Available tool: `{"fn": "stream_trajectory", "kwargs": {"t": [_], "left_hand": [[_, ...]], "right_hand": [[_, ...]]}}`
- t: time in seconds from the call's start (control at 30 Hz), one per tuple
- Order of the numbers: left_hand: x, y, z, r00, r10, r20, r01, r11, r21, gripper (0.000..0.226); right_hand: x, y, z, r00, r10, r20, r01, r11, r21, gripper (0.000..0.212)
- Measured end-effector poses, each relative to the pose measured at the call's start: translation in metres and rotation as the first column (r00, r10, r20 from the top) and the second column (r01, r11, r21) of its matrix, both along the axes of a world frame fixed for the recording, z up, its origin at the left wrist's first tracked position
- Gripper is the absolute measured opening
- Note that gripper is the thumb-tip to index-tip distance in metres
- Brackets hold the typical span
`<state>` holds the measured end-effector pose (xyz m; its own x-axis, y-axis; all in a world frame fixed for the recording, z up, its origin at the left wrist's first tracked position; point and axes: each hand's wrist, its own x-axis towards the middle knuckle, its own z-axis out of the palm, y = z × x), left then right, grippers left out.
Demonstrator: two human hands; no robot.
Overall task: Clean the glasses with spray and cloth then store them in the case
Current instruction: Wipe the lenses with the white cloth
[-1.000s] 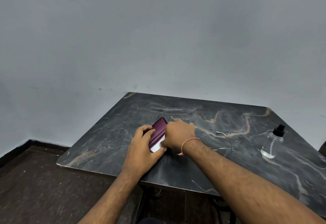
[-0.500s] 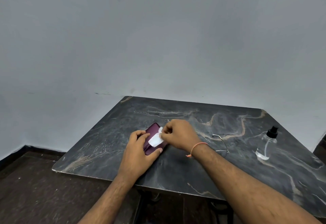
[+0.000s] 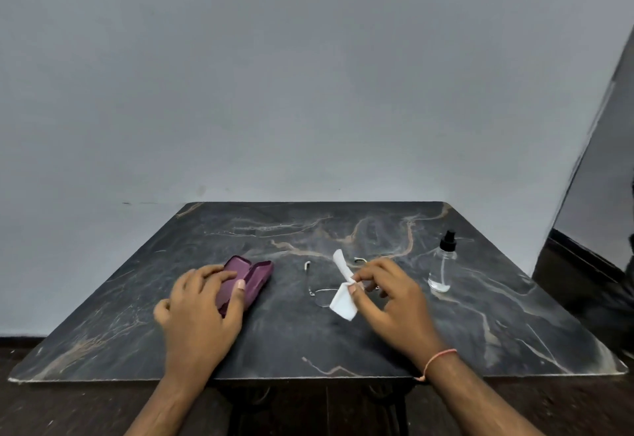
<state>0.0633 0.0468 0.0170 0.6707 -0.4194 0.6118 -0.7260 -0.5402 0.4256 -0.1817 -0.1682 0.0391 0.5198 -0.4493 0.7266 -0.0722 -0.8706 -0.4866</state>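
A maroon glasses case [image 3: 250, 278] lies open on the dark marble table [image 3: 308, 343], left of centre. My left hand [image 3: 202, 312] rests flat on the case's near half. My right hand [image 3: 387, 295] pinches a white cloth [image 3: 343, 295] between thumb and fingers, just above the thin wire-framed glasses [image 3: 317, 290], which lie on the table with their arms unfolded. Part of the glasses is hidden behind the cloth and my right hand. A clear spray bottle [image 3: 442, 264] with a black nozzle stands upright to the right of my right hand.
The table stands against a plain grey wall [image 3: 308, 92]. A dark panel [image 3: 603, 175] leans at the right edge of view. Dark floor [image 3: 68, 408] shows below the table's front edge.
My right hand pulled the white cloth out of the case and carried it right, over the glasses. The case now lies open under my left hand. The camera view has shifted.
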Motion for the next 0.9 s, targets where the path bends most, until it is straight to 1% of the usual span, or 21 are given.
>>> {"fn": "stream_trajectory", "kwargs": {"t": [0.03, 0.07, 0.1, 0.13, 0.17, 0.23, 0.27, 0.33, 0.37, 0.43, 0.5, 0.57, 0.67, 0.7, 0.77, 0.8, 0.83, 0.9], "left_hand": [[-0.011, -0.005, 0.004, 0.999, -0.049, 0.015, 0.050, 0.998, -0.047, 0.033], [-0.024, -0.012, 0.010, 0.987, -0.156, -0.034, 0.152, 0.983, -0.105, 0.035], [-0.038, -0.021, 0.016, 0.947, -0.297, -0.123, 0.272, 0.944, -0.187, 0.038], [-0.051, -0.031, 0.021, 0.875, -0.431, -0.222, 0.370, 0.889, -0.270, 0.039], [-0.063, -0.041, 0.024, 0.794, -0.528, -0.301, 0.433, 0.839, -0.328, 0.035], [-0.081, -0.060, 0.025, 0.673, -0.624, -0.397, 0.499, 0.780, -0.378, 0.017], [-0.087, -0.066, 0.024, 0.614, -0.661, -0.432, 0.528, 0.750, -0.398, 0.012], [-0.093, -0.072, 0.019, 0.509, -0.713, -0.483, 0.560, 0.700, -0.444, 0.012], [-0.093, -0.073, 0.017, 0.478, -0.727, -0.492, 0.561, 0.684, -0.466, 0.023], [-0.090, -0.076, 0.011, 0.457, -0.737, -0.498, 0.561, 0.673, -0.482, 0.048], [-0.089, -0.078, 0.008, 0.476, -0.744, -0.470, 0.599, 0.665, -0.445, 0.055], [-0.090, -0.078, 0.006, 0.482, -0.743, -0.464, 0.630, 0.662, -0.406, 0.051], [-0.090, -0.078, 0.005, 0.477, -0.734, -0.483, 0.585, 0.676, -0.449, 0.034], [-0.090, -0.078, 0.005, 0.480, -0.722, -0.499, 0.557, 0.690, -0.462, 0.028], [-0.090, -0.078, 0.006, 0.476, -0.700, -0.532, 0.506, 0.713, -0.486, 0.010], [-0.090, -0.079, 0.007, 0.474, -0.693, -0.544, 0.492, 0.720, -0.489, 0.010], [-0.091, -0.079, 0.007, 0.476, -0.681, -0.556, 0.482, 0.731, -0.483, 0.015], [-0.091, -0.079, 0.006, 0.471, -0.664, -0.580, 0.484, 0.745, -0.459, 0.017]], "right_hand": [[-0.004, -0.002, -0.004, 1.000, -0.008, 0.023, 0.008, 1.000, -0.005, 0.007], [-0.006, -0.004, -0.008, 0.999, -0.014, 0.040, 0.015, 1.000, -0.018, 0.007], [-0.008, -0.004, -0.012, 0.998, -0.019, 0.052, 0.021, 0.999, -0.035, 0.007], [-0.008, -0.005, -0.014, 0.998, -0.022, 0.060, 0.025, 0.998, -0.055, 0.008], [-0.008, -0.004, -0.015, 0.998, -0.021, 0.065, 0.027, 0.996, -0.081, 0.009], [-0.008, -0.002, -0.016, 0.998, -0.008, 0.065, 0.017, 0.991, -0.132, 0.011], [-0.008, -0.001, -0.016, 0.998, -0.002, 0.063, 0.012, 0.988, -0.153, 0.012], [-0.009, 0.002, -0.015, 0.998, 0.001, 0.057, 0.010, 0.982, -0.188, 0.014], [-0.009, 0.003, -0.015, 0.999, 0.005, 0.050, 0.006, 0.979, -0.202, 0.013], [-0.010, 0.003, -0.013, 1.000, 0.014, 0.017, -0.010, 0.974, -0.226, 0.011], [-0.010, 0.002, -0.011, 1.000, 0.021, -0.015, -0.024, 0.968, -0.249, 0.012], [-0.011, 0.002, -0.011, 0.999, 0.042, -0.024, -0.047, 0.967, -0.249, 0.013], [-0.012, 0.003, -0.013, 0.997, 0.080, -0.011, -0.080, 0.974, -0.210, 0.016], [-0.012, 0.003, -0.013, 0.996, 0.094, -0.003, -0.093, 0.980, -0.177, 0.019], [-0.014, 0.003, -0.013, 0.992, 0.123, 0.014, -0.122, 0.991, -0.060, 0.026], [-0.015, 0.002, -0.012, 0.991, 0.130, 0.020, -0.131, 0.991, 0.009, 0.030], [-0.015, 0.002, -0.011, 0.990, 0.136, 0.024, -0.137, 0.988, 0.076, 0.034], [-0.014, 0.001, -0.011, 0.985, 0.164, 0.048, -0.171, 0.956, 0.239, 0.040]]}}
